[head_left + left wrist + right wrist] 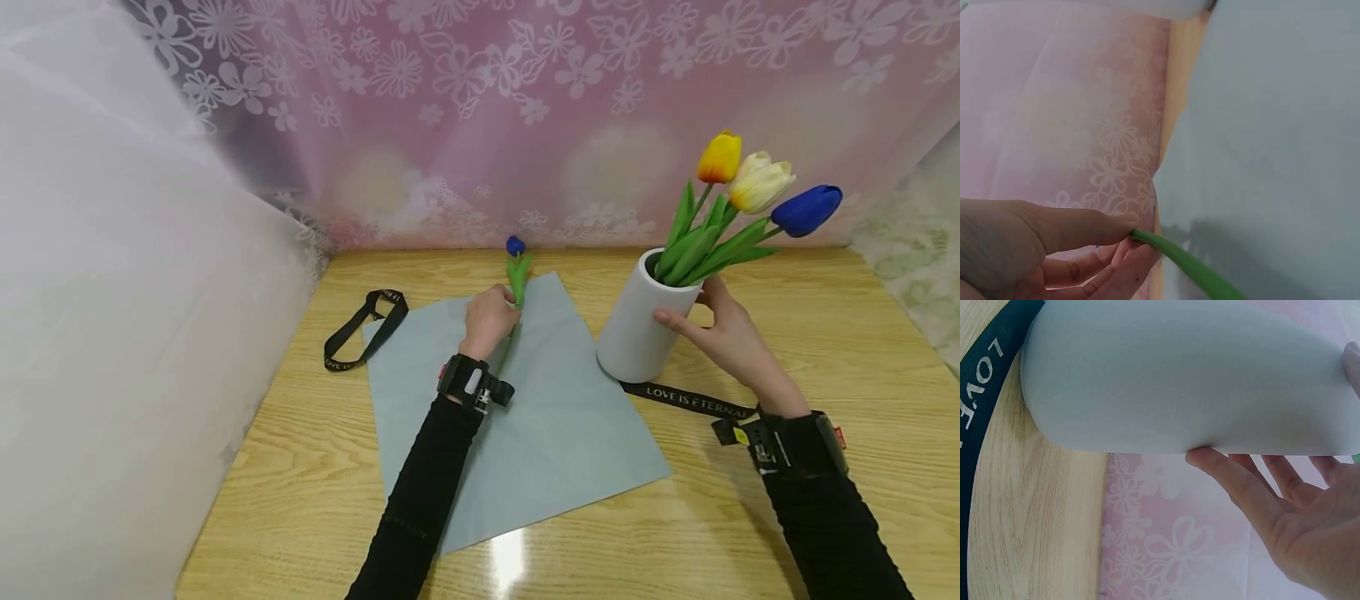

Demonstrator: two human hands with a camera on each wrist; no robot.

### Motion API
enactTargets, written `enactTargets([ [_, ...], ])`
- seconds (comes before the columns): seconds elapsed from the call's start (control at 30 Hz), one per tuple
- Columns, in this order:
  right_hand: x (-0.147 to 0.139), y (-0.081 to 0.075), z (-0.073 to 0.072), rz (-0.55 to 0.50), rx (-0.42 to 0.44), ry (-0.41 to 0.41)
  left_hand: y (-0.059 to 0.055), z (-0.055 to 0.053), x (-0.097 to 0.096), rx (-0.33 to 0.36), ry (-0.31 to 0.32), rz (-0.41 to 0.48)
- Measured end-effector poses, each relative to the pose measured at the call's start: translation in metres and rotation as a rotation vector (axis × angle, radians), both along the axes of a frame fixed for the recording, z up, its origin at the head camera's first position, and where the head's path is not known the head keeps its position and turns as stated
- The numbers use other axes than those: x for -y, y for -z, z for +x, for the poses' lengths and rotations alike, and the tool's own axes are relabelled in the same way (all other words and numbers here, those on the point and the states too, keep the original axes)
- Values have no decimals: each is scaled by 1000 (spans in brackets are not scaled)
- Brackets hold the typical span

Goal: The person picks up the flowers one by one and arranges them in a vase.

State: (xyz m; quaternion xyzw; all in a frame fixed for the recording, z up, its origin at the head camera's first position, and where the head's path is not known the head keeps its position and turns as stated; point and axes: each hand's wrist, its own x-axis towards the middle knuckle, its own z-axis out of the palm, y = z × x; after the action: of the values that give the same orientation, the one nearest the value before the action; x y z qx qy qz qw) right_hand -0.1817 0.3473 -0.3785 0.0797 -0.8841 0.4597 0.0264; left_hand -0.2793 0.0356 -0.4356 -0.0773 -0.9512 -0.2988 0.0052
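Note:
My left hand pinches the green stem of a single blue tulip over a light grey-blue sheet of wrapping paper. Seen from the left wrist, thumb and fingers close on the stem, which runs down over the sheet. At the right, my right hand holds a white vase near its upper part, thumb on the front side and the other fingers partly hidden behind. Three tulips, yellow, cream and blue, lean to the right out of the vase.
A looped black ribbon overlaps the sheet's left corner. Another black ribbon, lettered "LOVE IS ETERNAL", lies in front of the vase. Behind the wooden table hangs a pink flowered curtain; white cloth borders the left.

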Motion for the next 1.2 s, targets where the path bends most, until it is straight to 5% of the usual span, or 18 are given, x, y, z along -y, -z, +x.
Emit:
enactTargets([
  [0.4,0,0,-1,-3,9,-2,-11,8,-7,36,41,43],
  [1.2,1,-2,0,-8,7,-9,-27,15,-12,-29,68,157],
])
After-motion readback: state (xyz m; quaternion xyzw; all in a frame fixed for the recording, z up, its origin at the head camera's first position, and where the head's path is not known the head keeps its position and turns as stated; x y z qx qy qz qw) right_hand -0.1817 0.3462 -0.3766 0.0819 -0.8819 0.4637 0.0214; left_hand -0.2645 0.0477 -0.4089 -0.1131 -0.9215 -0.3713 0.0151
